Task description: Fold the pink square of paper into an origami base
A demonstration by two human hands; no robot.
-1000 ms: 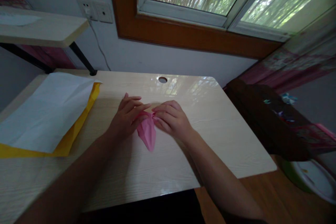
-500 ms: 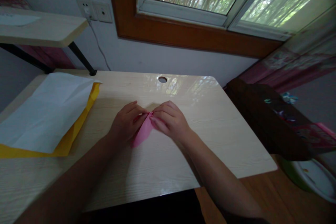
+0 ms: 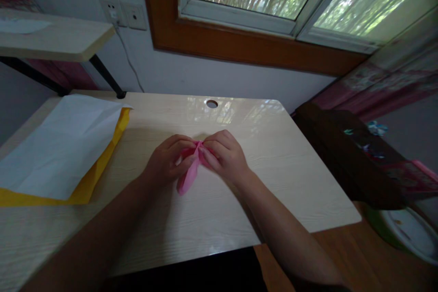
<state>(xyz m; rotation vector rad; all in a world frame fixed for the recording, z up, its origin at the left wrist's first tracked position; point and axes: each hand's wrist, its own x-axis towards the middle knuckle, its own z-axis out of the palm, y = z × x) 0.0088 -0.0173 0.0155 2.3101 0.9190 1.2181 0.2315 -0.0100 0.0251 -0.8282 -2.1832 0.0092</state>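
A folded piece of pink paper (image 3: 189,178) is held between both hands, just above the pale wooden desk (image 3: 273,182). My left hand (image 3: 171,157) is closed on its left side, thumb in front and fingers behind. My right hand (image 3: 226,153) pinches the upper right part, its fingertips close to those of the left. One flap points down toward me, and a crease runs up to the top between the fingertips. The fingers hide much of the paper.
White sheets (image 3: 65,141) lie over yellow paper (image 3: 99,178) on the desk's left. A raised shelf (image 3: 78,41) on black legs (image 3: 107,75) stands at the back left. A cable hole (image 3: 212,104) is near the back edge. Right of the desk is dark furniture (image 3: 342,159).
The left fingers have wrapped further over the pink paper, and its flap has become narrower and swung slightly right. The right hand has barely moved.
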